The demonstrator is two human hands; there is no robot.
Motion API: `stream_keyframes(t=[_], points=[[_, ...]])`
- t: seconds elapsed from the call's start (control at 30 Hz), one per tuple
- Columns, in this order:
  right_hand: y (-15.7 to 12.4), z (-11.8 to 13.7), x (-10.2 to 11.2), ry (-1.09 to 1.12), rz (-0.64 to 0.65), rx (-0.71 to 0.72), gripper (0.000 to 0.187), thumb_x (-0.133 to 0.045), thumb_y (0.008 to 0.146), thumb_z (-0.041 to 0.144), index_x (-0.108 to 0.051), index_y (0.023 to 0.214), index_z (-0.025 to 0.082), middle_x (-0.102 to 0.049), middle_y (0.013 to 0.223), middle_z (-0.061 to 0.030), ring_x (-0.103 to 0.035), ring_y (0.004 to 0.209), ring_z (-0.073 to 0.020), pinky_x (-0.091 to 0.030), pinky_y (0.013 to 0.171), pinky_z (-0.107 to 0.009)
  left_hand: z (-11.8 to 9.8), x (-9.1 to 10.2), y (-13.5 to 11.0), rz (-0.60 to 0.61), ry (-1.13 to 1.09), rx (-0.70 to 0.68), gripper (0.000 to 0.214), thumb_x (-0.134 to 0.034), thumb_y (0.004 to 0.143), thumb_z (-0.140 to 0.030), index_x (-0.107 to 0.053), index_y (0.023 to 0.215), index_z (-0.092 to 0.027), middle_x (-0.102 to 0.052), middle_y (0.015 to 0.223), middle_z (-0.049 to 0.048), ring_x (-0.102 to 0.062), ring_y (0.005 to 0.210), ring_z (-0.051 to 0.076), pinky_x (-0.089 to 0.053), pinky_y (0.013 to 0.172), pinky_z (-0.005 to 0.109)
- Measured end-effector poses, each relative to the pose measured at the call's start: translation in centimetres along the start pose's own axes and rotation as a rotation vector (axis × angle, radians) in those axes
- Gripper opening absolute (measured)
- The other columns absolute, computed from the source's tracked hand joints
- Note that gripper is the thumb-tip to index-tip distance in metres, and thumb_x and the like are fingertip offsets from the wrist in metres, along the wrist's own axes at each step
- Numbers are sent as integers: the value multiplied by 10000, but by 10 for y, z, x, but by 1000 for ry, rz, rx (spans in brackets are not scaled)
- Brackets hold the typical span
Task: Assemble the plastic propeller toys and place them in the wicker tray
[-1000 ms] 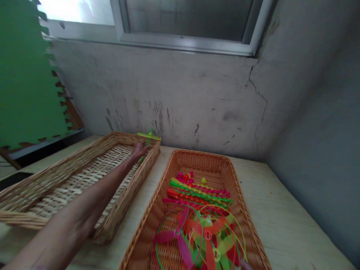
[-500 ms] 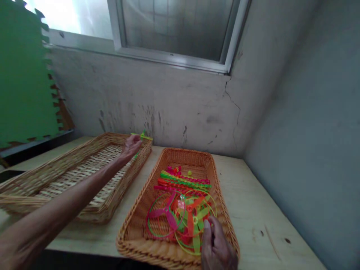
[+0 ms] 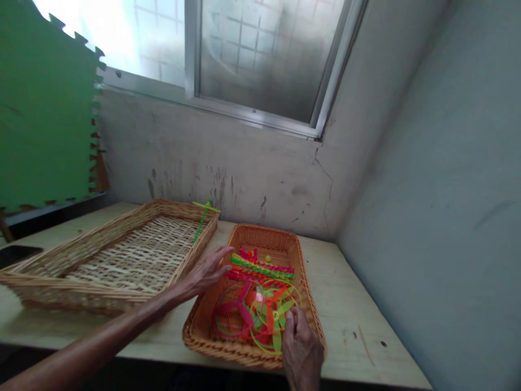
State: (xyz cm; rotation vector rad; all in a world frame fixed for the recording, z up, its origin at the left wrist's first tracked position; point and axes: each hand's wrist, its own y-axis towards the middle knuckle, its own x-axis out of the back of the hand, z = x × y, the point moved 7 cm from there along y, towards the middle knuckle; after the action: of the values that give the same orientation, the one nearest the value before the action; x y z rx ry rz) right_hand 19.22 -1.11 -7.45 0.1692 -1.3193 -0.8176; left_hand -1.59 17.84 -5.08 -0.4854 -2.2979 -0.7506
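My left hand point(image 3: 210, 267) is over the left rim of the brown wicker basket point(image 3: 303, 274), fingers apart and nothing in them, close to the ends of a bundle of twisted plastic sticks point(image 3: 264, 267) in green, yellow, pink and orange. My right hand point(image 3: 302, 345) is closed at the basket's near right side, beside a pile of ringed plastic propellers; what its fingers hold, if anything, is hidden. A pink propeller point(image 3: 240, 307) and an orange propeller point(image 3: 270, 308) lie there. In the paler wicker basket point(image 3: 101, 296), a green stick with a yellow top point(image 3: 201, 222) leans on the far right corner.
The two baskets stand side by side on a pale wooden table point(image 3: 350, 315). A window point(image 3: 260, 60) is in the wall behind. A green foam mat point(image 3: 44, 119) stands at the left, and a dark flat object point(image 3: 18, 255) lies near the pale basket.
My left hand has let go of the green stick with the yellow top at the pale basket's corner and moved right and nearer, to the brown basket. The camera view has tilted up.
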Motion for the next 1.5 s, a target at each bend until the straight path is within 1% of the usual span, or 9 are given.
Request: stream_keyframes(t=[0.3, 0.43, 0.6, 0.87, 1.0, 1.17, 1.27, 1.37, 1.5], points=[[-1, -1, -3, -3, 63, -4, 356, -291, 931, 263, -637, 960, 185, -704, 679, -34, -639, 534, -159, -416, 498, -240, -24, -26, 15, -29, -185, 81, 424, -481, 776, -354, -545, 1169, -211, -604, 1147, 84, -605, 934, 211, -482, 873, 353], [0, -4, -7, 31, 96, -50, 337, -320, 918, 279, -643, 946, 190, -711, 707, -42, -646, 560, -171, -408, 501, -250, -29, -38, 31, -136, -227, 95, 358, -476, 780, -283, -573, 1109, -178, -630, 1100, 81, -599, 971, 188, -485, 872, 314], [0, -6, -8, 42, 109, -78, 336, -321, 911, 283, -644, 957, 200, -712, 724, -48, -648, 579, -184, -407, 507, -260, -21, -37, 36, -322, -144, 99, 328, -446, 787, -200, -585, 1078, -138, -650, 1049, 81, -601, 965, 182, -479, 872, 313], [2, -4, -9, 93, 170, -71, 345, -315, 889, 313, -644, 892, 209, -688, 659, -57, -633, 553, -212, -388, 494, -275, -5, -31, 26, -375, -67, 137, 300, -451, 782, -138, -606, 1039, -144, -658, 995, 79, -603, 933, 195, -457, 891, 330], [3, 0, -4, 183, 199, -21, 359, -292, 894, 328, -630, 824, 230, -659, 595, -10, -609, 515, -170, -378, 468, -242, 5, -28, 26, -396, -67, 193, 303, -453, 765, -123, -606, 1025, -146, -661, 979, 67, -608, 909, 185, -470, 859, 307], [33, 15, -1, 295, 246, 107, 394, -281, 911, 334, -632, 766, 226, -610, 548, 26, -556, 478, -111, -364, 469, -202, 12, -28, 26, -405, -99, 272, 318, -460, 742, -137, -608, 1023, -147, -669, 925, 50, -618, 873, 177, -483, 813, 285], [66, 29, -14, 309, 275, 178, 326, -341, 912, 294, -627, 781, 207, -627, 639, 16, -577, 579, -100, -402, 572, -201, 12, -27, 26, -408, -119, 293, 323, -465, 733, -143, -615, 1019, -125, -671, 926, 69, -621, 866, 185, -482, 804, 285], [93, 38, -42, 289, 300, 204, 214, -455, 905, 309, -610, 877, 164, -631, 761, 8, -593, 689, -111, -462, 675, -279, 10, -26, 25, -416, -136, 301, 298, -456, 740, -152, -625, 985, -133, -671, 890, 61, -620, 837, 180, -485, 776, 281], [98, 35, -80, 318, 307, 215, 228, -526, 879, 352, -589, 986, 160, -619, 982, -22, -600, 857, -137, -494, 782, -354, 10, -25, 23, -426, -152, 299, 271, -453, 744, -150, -625, 953, -135, -662, 856, 52, -612, 801, 170, -484, 743, 274]])
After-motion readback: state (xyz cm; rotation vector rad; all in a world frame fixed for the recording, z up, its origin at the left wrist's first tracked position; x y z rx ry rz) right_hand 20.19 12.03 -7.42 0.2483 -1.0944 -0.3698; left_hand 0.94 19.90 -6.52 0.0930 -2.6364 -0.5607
